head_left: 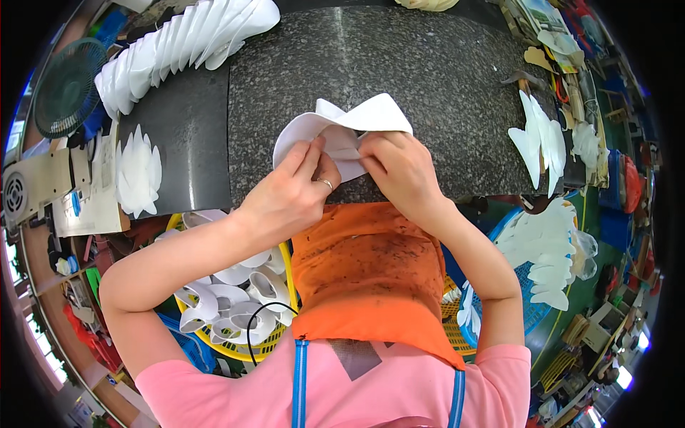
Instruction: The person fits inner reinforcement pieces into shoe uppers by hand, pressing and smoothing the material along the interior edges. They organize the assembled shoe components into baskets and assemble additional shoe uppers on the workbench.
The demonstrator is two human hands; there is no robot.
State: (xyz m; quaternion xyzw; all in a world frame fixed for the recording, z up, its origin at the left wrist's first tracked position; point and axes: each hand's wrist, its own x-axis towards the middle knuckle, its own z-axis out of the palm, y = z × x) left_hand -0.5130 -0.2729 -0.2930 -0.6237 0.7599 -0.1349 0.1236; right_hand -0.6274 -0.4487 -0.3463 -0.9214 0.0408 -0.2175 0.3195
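At the near edge of the dark speckled worktop [342,64], a white shoe upper [307,132] stands curved into an open loop. My left hand [298,184] wears a ring and pinches the upper's inner edge on the left, fingers closed. On the other side my right hand [399,165] grips its right part, the thumb underneath and the fingers folded over the rim. Both hands meet close together at the middle of the piece. My fingers hide part of its lower edge.
A long row of stacked white pieces [178,50] lies at the back left. More flat white pieces rest at left [138,171] and right [539,139], near a hammer [524,80]. A yellow basket [291,274] holds finished-looking uppers; a blue basket [524,274] holds white pieces. A fan [69,87] stands far left.
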